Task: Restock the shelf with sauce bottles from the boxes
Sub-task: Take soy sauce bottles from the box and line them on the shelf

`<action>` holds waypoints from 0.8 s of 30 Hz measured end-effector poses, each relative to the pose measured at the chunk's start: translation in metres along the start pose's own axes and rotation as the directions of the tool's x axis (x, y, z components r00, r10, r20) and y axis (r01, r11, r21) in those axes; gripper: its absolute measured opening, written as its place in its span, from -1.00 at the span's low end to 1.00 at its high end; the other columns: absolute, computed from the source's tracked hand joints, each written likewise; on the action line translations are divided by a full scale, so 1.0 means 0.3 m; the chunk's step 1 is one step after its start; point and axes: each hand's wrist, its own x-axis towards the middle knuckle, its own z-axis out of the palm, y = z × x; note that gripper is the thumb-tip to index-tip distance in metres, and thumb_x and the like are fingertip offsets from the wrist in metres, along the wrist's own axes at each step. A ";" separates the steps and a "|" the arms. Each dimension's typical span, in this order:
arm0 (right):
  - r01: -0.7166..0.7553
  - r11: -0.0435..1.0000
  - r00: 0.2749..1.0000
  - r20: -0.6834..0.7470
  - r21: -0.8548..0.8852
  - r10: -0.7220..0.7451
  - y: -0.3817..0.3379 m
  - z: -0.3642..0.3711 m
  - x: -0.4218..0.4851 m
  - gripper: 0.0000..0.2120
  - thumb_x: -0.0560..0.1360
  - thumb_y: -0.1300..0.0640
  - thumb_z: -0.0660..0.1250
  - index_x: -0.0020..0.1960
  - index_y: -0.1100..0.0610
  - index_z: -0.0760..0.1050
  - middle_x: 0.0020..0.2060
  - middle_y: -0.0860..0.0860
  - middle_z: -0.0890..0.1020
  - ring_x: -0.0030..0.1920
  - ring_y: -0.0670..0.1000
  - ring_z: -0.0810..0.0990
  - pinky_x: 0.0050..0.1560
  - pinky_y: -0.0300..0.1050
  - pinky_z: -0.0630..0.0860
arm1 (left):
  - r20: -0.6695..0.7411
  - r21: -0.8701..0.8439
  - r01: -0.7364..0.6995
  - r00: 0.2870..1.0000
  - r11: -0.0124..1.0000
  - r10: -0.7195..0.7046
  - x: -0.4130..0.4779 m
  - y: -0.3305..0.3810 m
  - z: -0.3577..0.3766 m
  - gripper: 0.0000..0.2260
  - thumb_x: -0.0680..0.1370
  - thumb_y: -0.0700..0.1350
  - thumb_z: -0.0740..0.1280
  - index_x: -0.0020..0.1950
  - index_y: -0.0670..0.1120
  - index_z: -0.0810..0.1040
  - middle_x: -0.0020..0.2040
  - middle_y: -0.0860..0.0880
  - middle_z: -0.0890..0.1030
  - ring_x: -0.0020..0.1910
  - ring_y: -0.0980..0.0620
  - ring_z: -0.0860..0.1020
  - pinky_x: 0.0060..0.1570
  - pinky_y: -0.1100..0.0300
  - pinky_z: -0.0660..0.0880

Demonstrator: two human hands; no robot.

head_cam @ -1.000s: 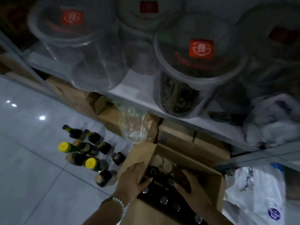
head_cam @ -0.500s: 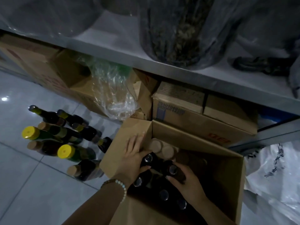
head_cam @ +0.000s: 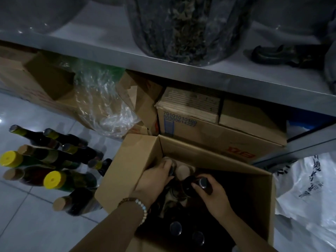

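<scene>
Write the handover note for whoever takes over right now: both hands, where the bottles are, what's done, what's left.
Left hand: inside the open box, fingers curled among the bottle tops; what it holds is hidden.
Right hand: grips the neck of a dark bottle in the box.
Bottles: more caps show in the box; a cluster of bottles stands on the floor left of it.
Done: no sauce bottle shows on the shelf.
Left: lift these out, empty the box, shelve everything.
</scene>
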 end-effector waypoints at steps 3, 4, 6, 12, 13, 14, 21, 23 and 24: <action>-0.061 0.992 0.998 0.028 0.108 0.058 0.039 0.018 0.031 -0.86 0.42 0.15 0.46 -0.05 0.02 0.57 -0.11 -0.03 0.67 -0.05 -0.16 0.62 0.06 -0.22 0.51 | -0.055 -0.391 0.069 0.994 0.918 -0.099 0.040 -0.003 0.026 -0.68 0.62 -0.10 0.20 0.35 -0.17 0.38 0.23 -0.22 0.53 0.14 -0.19 0.53 -0.18 0.41 0.46; -0.080 0.989 0.997 0.031 0.124 0.077 0.053 0.027 0.043 -0.85 0.41 0.15 0.47 -0.03 0.05 0.58 -0.09 -0.03 0.67 -0.02 -0.12 0.63 0.09 -0.18 0.52 | -0.035 -0.456 0.104 0.990 0.884 -0.134 0.056 -0.006 0.031 -0.73 0.58 -0.12 0.27 0.27 -0.14 0.44 0.16 -0.18 0.58 0.10 -0.14 0.55 -0.14 0.34 0.48; -0.106 0.984 0.994 0.015 0.145 0.105 0.067 0.042 0.062 -0.82 0.41 0.14 0.48 -0.01 0.07 0.58 -0.08 -0.04 0.67 0.00 -0.10 0.63 0.12 -0.15 0.53 | 0.043 -0.553 0.168 0.984 0.816 -0.174 0.087 -0.017 0.045 -0.73 0.52 -0.10 0.37 0.20 -0.11 0.49 0.07 -0.06 0.62 0.07 -0.01 0.57 0.02 0.17 0.51; -0.054 0.993 0.998 -0.035 0.104 0.058 0.049 0.018 0.044 -0.86 0.42 0.11 0.46 -0.03 0.03 0.58 -0.08 -0.07 0.67 0.01 -0.15 0.61 0.13 -0.20 0.52 | 0.079 -0.656 0.239 0.965 0.716 -0.250 0.092 -0.025 0.075 -0.72 0.49 -0.14 0.41 0.18 -0.12 0.52 0.10 -0.03 0.63 0.10 0.03 0.56 0.14 0.07 0.51; -0.043 0.995 0.999 -0.029 0.092 0.046 0.030 0.005 0.026 -0.85 0.41 0.11 0.46 -0.03 0.02 0.58 -0.07 -0.08 0.67 0.02 -0.16 0.61 0.13 -0.22 0.51 | 0.060 -0.662 0.224 0.967 0.715 -0.248 0.072 -0.023 0.068 -0.72 0.48 -0.15 0.42 0.17 -0.12 0.53 0.10 -0.05 0.63 0.12 0.01 0.56 0.16 0.03 0.51; -0.025 0.997 0.999 -0.030 0.071 0.027 0.004 -0.011 0.006 -0.84 0.41 0.11 0.47 -0.03 -0.01 0.57 -0.06 -0.09 0.66 0.02 -0.19 0.60 0.12 -0.28 0.50 | 0.029 -0.662 0.204 0.969 0.721 -0.247 0.048 -0.018 0.051 -0.73 0.47 -0.16 0.43 0.16 -0.13 0.54 0.09 -0.07 0.64 0.11 0.00 0.57 0.16 0.04 0.51; 0.104 0.991 0.992 -0.066 -0.084 -0.110 -0.357 -0.258 -0.188 -0.83 0.40 0.00 0.45 -0.03 -0.02 0.55 -0.07 -0.08 0.65 -0.03 -0.17 0.59 0.05 -0.15 0.53 | -0.189 -0.653 -0.002 0.969 0.757 -0.160 -0.146 0.115 -0.323 -0.81 0.44 0.06 0.42 -0.03 0.02 0.54 -0.16 0.07 0.64 -0.17 0.12 0.59 -0.19 0.24 0.51; 0.146 0.984 0.983 -0.100 -0.101 -0.156 -0.534 -0.341 -0.275 -0.62 0.35 -0.21 0.41 -0.07 0.09 0.57 -0.17 -0.04 0.68 -0.10 -0.15 0.63 -0.05 -0.04 0.58 | -0.262 -0.621 -0.084 0.959 0.779 -0.106 -0.221 0.176 -0.496 -0.82 0.42 0.14 0.39 -0.08 0.11 0.53 -0.19 0.12 0.62 -0.16 0.19 0.59 -0.15 0.25 0.52; 0.158 0.983 0.979 -0.112 -0.094 -0.168 -0.625 -0.378 -0.317 -0.49 0.30 -0.34 0.37 -0.08 0.10 0.57 -0.19 -0.01 0.68 -0.11 -0.12 0.64 -0.07 -0.02 0.59 | -0.307 -0.603 -0.123 0.948 0.788 -0.087 -0.264 0.206 -0.593 -0.86 0.41 0.16 0.38 -0.12 0.17 0.49 -0.22 0.15 0.60 -0.18 0.23 0.57 -0.19 0.32 0.48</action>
